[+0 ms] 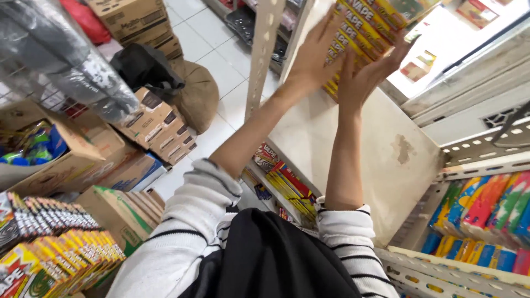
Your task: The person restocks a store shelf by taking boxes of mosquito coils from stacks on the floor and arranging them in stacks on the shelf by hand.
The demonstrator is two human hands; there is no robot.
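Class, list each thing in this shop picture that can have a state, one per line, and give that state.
Stack of yellow boxes: raised, pressed between both hands at the upper shelf.
Left hand: flat against the stack's left side.
Right hand: pressed under the stack's near end.
Upper shelf: near part bare.
Cardboard box: open, holding colourful packets.
Yellow boxes in the carton: standing in rows.
Packets on the right shelf: stood side by side.

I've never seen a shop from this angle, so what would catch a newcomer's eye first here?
Both hands, the left hand and right hand, press a stack of yellow boxes high on a pale shelf at upper centre. More yellow packs crowd the lower left, and open cardboard cartons sit on the tiled floor.
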